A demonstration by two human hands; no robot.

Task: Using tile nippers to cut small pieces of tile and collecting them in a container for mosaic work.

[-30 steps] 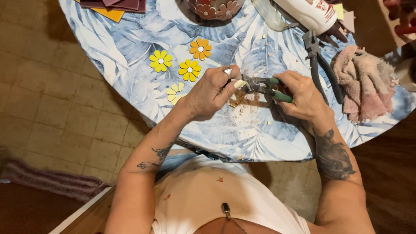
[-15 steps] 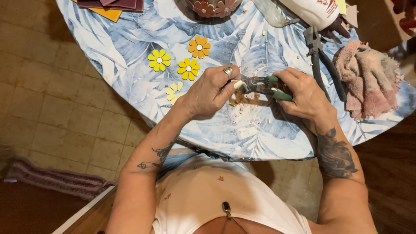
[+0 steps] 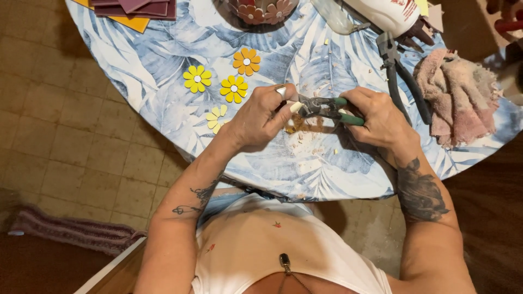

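My right hand (image 3: 381, 121) grips green-handled nippers (image 3: 327, 108) above the middle of a round table with a blue leaf-print cloth (image 3: 141, 71). The tool's jaws meet a small cream tile piece (image 3: 295, 106) pinched in the fingers of my left hand (image 3: 261, 120). Small pale chips (image 3: 305, 147) lie scattered on the cloth under both hands. Several flat flower shapes lie to the left: two yellow flowers (image 3: 197, 78), an orange flower (image 3: 247, 61) and a pale yellow one (image 3: 216, 116) partly hidden behind my left hand.
Black-handled pliers (image 3: 400, 76) and a crumpled pink rag (image 3: 460, 95) lie at the right. A white bottle (image 3: 387, 13), a bowl decorated with flowers (image 3: 261, 10) and stacked dark red and orange tiles (image 3: 133, 10) sit along the far edge. A tiled floor (image 3: 60, 136) is at the left.
Both hands stay together over the same spot with the nippers at the tile piece. The view has shifted slightly; nothing else has moved.
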